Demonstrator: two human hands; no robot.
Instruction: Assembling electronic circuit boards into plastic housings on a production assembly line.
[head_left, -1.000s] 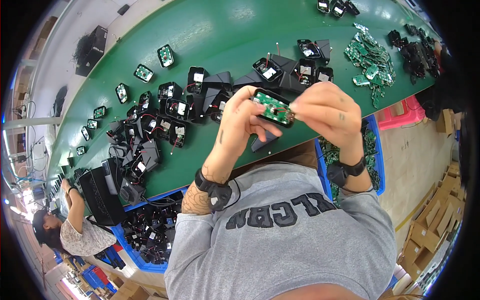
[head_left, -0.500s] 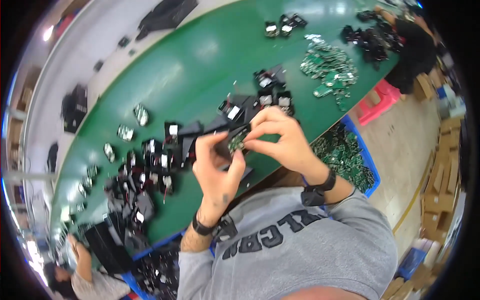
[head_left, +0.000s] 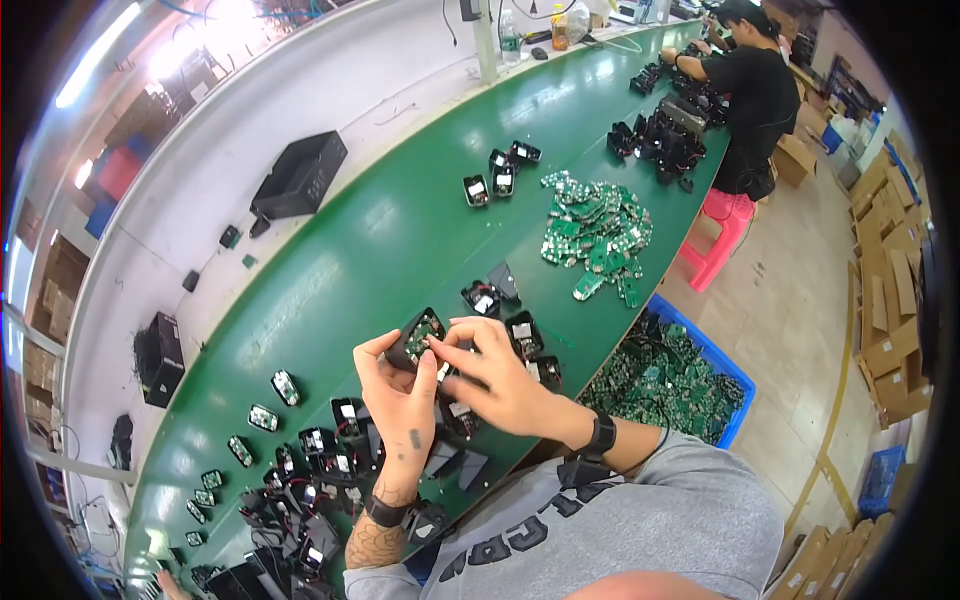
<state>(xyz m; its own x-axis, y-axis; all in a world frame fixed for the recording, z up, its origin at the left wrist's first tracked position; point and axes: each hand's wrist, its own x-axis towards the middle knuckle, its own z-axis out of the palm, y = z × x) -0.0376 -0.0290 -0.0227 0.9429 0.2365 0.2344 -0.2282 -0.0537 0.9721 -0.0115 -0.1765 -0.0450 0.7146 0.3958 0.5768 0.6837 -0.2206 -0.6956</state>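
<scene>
Running long and curved from the lower left to the upper right is the green bench (head_left: 380,240), the largest item in my view. Beside its near edge stands a blue bin (head_left: 735,375) filled with green circuit boards. A loose pile of green boards (head_left: 598,232) lies on the bench toward the far right, and a cluster of black housings (head_left: 320,470) crowds the near-left edge. My left hand (head_left: 398,400) grips a small black housing (head_left: 415,338) from below, fingers closed around its sides, holding it above the near edge at mid-bench. My right hand (head_left: 500,385) comes in from the right; its grip is narrow, thumb and forefinger pinched onto the green board seated in the housing. A person in black works at the far right end.
</scene>
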